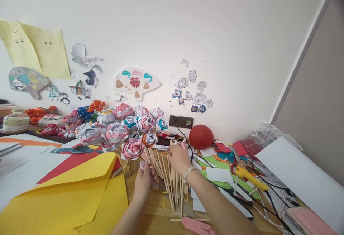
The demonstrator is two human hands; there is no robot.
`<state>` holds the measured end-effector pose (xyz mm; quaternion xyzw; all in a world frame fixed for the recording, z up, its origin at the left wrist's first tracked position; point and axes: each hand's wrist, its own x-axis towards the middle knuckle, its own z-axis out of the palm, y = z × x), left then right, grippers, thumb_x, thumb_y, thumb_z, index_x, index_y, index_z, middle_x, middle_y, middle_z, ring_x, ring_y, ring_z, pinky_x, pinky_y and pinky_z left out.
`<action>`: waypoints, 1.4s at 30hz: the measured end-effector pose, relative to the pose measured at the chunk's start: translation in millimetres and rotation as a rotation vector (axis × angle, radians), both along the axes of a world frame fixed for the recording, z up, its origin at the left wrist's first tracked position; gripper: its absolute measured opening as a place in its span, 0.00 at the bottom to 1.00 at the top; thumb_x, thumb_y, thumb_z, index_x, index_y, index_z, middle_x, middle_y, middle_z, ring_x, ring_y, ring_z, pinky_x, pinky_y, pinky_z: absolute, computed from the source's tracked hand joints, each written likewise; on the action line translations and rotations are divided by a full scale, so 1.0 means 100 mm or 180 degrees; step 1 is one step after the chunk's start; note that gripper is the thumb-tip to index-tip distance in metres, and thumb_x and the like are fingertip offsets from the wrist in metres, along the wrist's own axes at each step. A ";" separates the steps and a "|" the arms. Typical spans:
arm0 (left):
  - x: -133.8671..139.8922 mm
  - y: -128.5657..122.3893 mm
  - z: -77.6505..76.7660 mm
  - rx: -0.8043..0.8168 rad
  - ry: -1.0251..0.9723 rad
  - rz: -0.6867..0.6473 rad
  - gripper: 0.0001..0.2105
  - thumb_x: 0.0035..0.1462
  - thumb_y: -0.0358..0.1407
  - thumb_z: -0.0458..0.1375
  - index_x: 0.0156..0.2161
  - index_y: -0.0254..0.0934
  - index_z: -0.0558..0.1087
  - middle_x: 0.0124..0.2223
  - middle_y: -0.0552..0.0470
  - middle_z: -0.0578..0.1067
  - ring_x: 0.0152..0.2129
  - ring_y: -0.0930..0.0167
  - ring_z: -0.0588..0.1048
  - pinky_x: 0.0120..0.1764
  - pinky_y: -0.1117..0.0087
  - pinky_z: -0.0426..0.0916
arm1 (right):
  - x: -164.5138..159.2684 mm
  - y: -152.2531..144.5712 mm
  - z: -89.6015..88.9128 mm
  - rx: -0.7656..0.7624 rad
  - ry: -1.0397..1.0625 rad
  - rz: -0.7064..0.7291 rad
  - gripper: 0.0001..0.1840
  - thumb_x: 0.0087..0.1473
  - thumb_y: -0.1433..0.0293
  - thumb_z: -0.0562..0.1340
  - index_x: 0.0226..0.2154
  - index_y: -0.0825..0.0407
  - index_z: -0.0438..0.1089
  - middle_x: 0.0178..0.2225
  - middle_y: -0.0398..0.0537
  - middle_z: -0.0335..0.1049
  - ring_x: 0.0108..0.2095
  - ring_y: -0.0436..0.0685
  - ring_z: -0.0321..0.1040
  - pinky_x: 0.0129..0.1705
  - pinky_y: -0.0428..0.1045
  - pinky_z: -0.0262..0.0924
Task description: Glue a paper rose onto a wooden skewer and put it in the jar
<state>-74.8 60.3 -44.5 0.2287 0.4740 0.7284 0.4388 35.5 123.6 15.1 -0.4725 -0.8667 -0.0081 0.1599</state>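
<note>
My left hand (144,178) is closed around a small piece of crumpled pinkish-grey paper (143,164), just in front of the paper flowers. My right hand (178,159) reaches over the far ends of a pile of thin wooden sticks (176,181), its fingers curled downward; what they pinch, if anything, is hidden. A bunch of paper flowers (116,132) in white, pink and blue stands to the left of the hands. The nearest pink paper rose (132,149) is close above my left hand. A folded pink paper piece (197,225) lies at the sticks' near end.
Yellow paper sheets (67,199) cover the left front. A red balloon (201,137) rests against the wall. To the right lie a yellow glue gun (251,178), its black cord, paper scraps, a bead string and a large white sheet (301,181). A blue watch (77,149) lies left.
</note>
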 end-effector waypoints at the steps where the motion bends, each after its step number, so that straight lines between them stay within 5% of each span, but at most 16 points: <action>1: 0.01 0.01 -0.01 -0.0002 0.0007 -0.0035 0.15 0.47 0.50 0.53 0.29 0.40 0.58 0.13 0.68 0.57 0.06 0.78 0.59 0.12 0.77 0.55 | -0.04 0.14 0.00 0.0058 -0.0082 0.0003 0.12 0.57 0.73 0.51 0.42 0.56 0.66 0.42 0.54 0.67 0.45 0.58 0.63 0.41 0.50 0.58; 6: 0.03 0.01 -0.02 -0.0126 0.0170 -0.0115 0.18 0.41 0.52 0.56 0.26 0.40 0.58 0.10 0.70 0.51 0.04 0.81 0.50 0.08 0.79 0.48 | -0.35 0.63 -0.19 0.0123 -0.0670 0.0177 0.13 0.56 0.66 0.57 0.43 0.55 0.64 0.45 0.50 0.65 0.43 0.57 0.64 0.44 0.57 0.61; 13: -0.01 0.01 -0.03 -0.0401 0.0303 -0.0103 0.21 0.41 0.46 0.60 0.21 0.42 0.50 0.07 0.69 0.51 0.03 0.80 0.50 0.07 0.79 0.47 | -0.59 0.85 -0.41 0.0268 -0.1085 0.0103 0.15 0.56 0.67 0.57 0.45 0.57 0.63 0.45 0.52 0.64 0.42 0.57 0.65 0.42 0.56 0.62; 24: 0.01 0.04 -0.09 -0.0339 0.0238 -0.0266 0.19 0.41 0.46 0.58 0.21 0.43 0.50 0.08 0.70 0.51 0.03 0.81 0.49 0.07 0.79 0.48 | -0.45 0.81 -0.41 0.0230 -0.1040 0.0202 0.15 0.56 0.67 0.57 0.45 0.57 0.63 0.45 0.52 0.64 0.42 0.57 0.65 0.42 0.56 0.62; 30: 0.02 0.02 -0.04 -0.0298 0.0334 -0.0302 0.20 0.39 0.50 0.58 0.20 0.42 0.51 0.09 0.69 0.52 0.03 0.81 0.50 0.07 0.78 0.49 | -0.35 0.80 -0.11 0.0141 -0.0315 0.0052 0.13 0.56 0.66 0.56 0.43 0.55 0.64 0.44 0.50 0.65 0.42 0.56 0.65 0.43 0.57 0.61; 36: 0.04 -0.01 -0.01 -0.0303 0.0637 -0.0346 0.19 0.40 0.51 0.57 0.18 0.41 0.53 0.09 0.67 0.54 0.03 0.81 0.50 0.08 0.78 0.48 | 0.06 0.47 0.15 -0.0310 0.0791 0.0164 0.11 0.55 0.71 0.53 0.38 0.56 0.67 0.36 0.49 0.71 0.37 0.54 0.67 0.37 0.47 0.59; 42: 0.09 -0.04 0.00 -0.0332 0.1104 -0.0445 0.16 0.38 0.47 0.61 0.20 0.39 0.62 0.08 0.66 0.57 0.04 0.79 0.54 0.09 0.78 0.46 | 0.24 -0.22 -0.15 -0.0750 0.1600 0.0475 0.07 0.48 0.72 0.56 0.31 0.54 0.69 0.30 0.43 0.71 0.33 0.53 0.68 0.33 0.43 0.58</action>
